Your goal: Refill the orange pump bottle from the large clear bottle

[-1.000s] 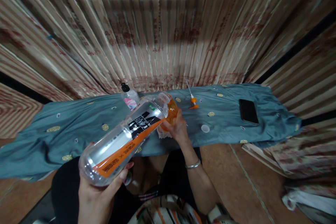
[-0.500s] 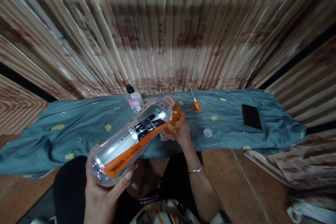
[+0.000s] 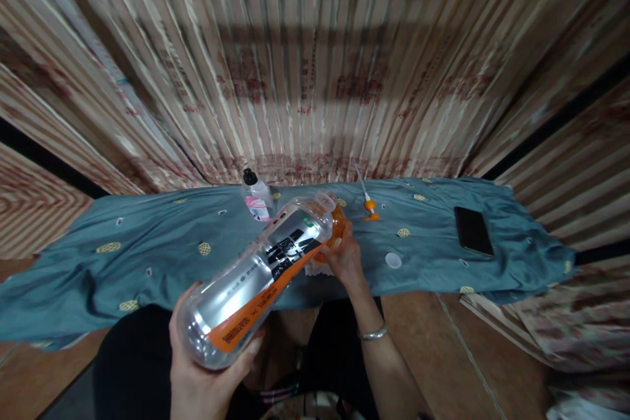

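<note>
My left hand (image 3: 209, 377) is wrapped round the base of a large clear plastic bottle (image 3: 246, 292) with an orange and black label. The bottle lies tilted across the view, its neck end up and to the right. My right hand (image 3: 346, 254) grips an orange bottle (image 3: 338, 220) by its side. The clear bottle's mouth is at the top of the orange bottle; whether the two touch, or liquid flows, I cannot make out. The orange bottle is partly hidden by the clear one and my fingers. Something white and crumpled (image 3: 317, 268) shows below it.
An orange pump top (image 3: 370, 207) with a clear tube lies on the teal cloth (image 3: 167, 230). A small bottle with a black cap (image 3: 258, 200) stands at the back. A round white disc (image 3: 393, 260) and a black phone (image 3: 473, 230) lie to the right. A pleated curtain (image 3: 305, 65) hangs behind.
The whole view has shifted, so everything appears slightly lower. The clear bottle and both hands sit a little further right in the picture. Both grips are unchanged.
</note>
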Motion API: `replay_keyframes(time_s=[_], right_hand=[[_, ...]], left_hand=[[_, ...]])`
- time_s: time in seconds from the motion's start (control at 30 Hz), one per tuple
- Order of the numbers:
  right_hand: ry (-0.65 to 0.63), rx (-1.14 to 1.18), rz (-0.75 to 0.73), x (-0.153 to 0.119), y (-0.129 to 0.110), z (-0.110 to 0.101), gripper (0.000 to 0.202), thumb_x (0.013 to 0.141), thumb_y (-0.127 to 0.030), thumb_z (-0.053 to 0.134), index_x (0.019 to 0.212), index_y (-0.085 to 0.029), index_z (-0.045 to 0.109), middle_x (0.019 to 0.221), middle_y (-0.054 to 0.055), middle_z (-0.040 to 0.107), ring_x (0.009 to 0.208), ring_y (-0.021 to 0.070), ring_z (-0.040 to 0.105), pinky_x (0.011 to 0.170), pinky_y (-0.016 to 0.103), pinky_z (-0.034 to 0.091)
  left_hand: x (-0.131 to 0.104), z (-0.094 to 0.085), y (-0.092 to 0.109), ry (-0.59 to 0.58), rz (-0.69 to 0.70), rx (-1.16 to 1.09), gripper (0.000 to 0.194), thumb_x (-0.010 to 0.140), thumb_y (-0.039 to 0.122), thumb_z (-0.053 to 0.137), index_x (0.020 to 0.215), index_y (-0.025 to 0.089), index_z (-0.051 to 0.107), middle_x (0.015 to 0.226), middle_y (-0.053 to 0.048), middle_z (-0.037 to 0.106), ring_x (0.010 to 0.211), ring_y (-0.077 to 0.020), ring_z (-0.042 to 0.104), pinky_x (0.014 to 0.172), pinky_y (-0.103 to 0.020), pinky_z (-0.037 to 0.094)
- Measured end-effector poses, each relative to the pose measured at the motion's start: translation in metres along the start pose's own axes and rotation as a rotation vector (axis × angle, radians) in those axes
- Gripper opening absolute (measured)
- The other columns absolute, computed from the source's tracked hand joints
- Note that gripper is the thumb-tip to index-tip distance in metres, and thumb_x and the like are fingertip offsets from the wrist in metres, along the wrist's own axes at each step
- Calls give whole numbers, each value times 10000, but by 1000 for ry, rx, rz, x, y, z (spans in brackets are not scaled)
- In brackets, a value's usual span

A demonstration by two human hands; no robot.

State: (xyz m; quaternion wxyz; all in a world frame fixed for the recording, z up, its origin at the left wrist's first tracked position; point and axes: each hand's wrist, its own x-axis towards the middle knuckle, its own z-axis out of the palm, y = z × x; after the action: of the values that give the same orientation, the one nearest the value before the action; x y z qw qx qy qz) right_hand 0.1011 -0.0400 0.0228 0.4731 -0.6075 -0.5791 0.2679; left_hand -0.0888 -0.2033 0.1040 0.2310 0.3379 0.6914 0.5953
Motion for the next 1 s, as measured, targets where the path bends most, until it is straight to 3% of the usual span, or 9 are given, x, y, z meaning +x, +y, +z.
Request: replay_keyframes(time_s=[0.07,0.27,0.43,0.57,0.77,1.0], right_hand=[[-8,1,-10,0,1,0,584,736,-373,810,1224,-257,511,1037,63,790,929,315,789,792,420,630],[11,-23,-16,0,5,0,572,728,-396,801,1198,-231,519,1001,64,783,907,333,779,770,461,636],[-4,-14,-15,0,3,-2,577,730,-352,759,1235,-220,512,1027,70,780,893,319,775,783,468,634],[7,0,-31,0,4,-2,521,738,-336,720,1202,-232,510,1026,67,783,881,293,778,766,419,629],[34,-15,-65,0,7,0,491,720,-293,718,1163,-245,512,983,69,786,844,279,778,710,357,612],[0,-4,-19,1,6,-2,605,721,-392,760,1241,-220,504,1071,108,785,942,311,778,784,409,628]], left_hand=[[0,-1,3,-18,17,37,1030,522,483,931,1429,221,519,1416,-148,603,1293,-411,608,1182,-634,408],[0,-1,8,-9,50,63,952,552,429,906,1405,202,550,1334,-121,640,1191,-345,659,1128,-528,499],[2,-2,4,-23,48,77,1056,513,431,926,1457,197,515,1287,-108,652,1134,-324,682,1082,-492,538],[2,-3,3,-37,39,78,1111,491,458,938,1476,197,497,1253,-96,653,1119,-323,688,1087,-499,534],[2,-2,3,-45,17,68,1045,499,463,936,1429,217,527,1274,-96,644,1112,-319,693,1054,-491,557],[2,-2,2,-44,34,67,989,500,452,929,1379,226,536,1308,-98,615,1183,-333,652,1130,-545,491]])
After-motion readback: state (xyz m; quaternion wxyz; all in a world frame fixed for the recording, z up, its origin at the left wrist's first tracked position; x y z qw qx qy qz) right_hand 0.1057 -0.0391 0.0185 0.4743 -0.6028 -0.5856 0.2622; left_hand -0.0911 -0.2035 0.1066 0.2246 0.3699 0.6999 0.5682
